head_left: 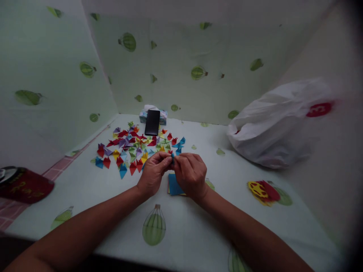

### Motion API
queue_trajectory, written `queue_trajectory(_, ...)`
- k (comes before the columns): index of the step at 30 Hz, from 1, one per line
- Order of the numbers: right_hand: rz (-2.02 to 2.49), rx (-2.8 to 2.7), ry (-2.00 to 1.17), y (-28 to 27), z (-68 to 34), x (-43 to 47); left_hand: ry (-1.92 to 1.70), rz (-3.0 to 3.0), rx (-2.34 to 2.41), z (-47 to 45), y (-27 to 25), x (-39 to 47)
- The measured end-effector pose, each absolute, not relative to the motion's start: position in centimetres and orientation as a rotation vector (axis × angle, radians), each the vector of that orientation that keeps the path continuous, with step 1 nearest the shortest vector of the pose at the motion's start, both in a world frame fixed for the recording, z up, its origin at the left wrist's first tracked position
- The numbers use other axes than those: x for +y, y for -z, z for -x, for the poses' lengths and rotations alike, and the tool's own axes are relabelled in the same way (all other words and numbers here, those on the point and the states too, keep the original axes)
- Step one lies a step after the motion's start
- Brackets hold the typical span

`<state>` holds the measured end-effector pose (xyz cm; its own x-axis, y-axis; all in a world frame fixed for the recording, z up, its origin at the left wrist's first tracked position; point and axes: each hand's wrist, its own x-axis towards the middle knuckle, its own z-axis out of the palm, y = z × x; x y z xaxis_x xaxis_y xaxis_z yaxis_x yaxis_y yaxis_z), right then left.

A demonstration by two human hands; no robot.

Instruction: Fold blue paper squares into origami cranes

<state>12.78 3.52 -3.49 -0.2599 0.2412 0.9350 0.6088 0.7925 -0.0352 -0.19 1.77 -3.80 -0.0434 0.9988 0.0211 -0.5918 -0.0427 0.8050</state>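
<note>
Head view: my left hand (154, 172) and right hand (192, 172) pinch a blue paper piece (172, 155). Stacked paper squares (175, 186) lie beside the right; origami figures (138, 152) spread beyond both.

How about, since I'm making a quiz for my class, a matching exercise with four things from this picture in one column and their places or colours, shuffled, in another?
Things
1. folded paper piece
2. phone
3. paper stack
4. plastic bag

Places or colours
A. in front of the tissue box
B. white
C. held by the fingers of the left hand and right hand
D. partly hidden behind the right hand

Right pairs: 1-C, 2-A, 3-D, 4-B
</note>
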Motion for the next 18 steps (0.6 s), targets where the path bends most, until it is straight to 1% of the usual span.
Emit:
queue_trajectory(11,0.743,-1.833,0.357,3.57,-12.42,3.22,-1.534,-0.766,0.794,0.17,4.07,1.85)
queue_trajectory(18,0.722,-1.814,0.096,3.66,-12.58,3.37,-1.499,-0.737,0.764,0.31,3.77,1.92)
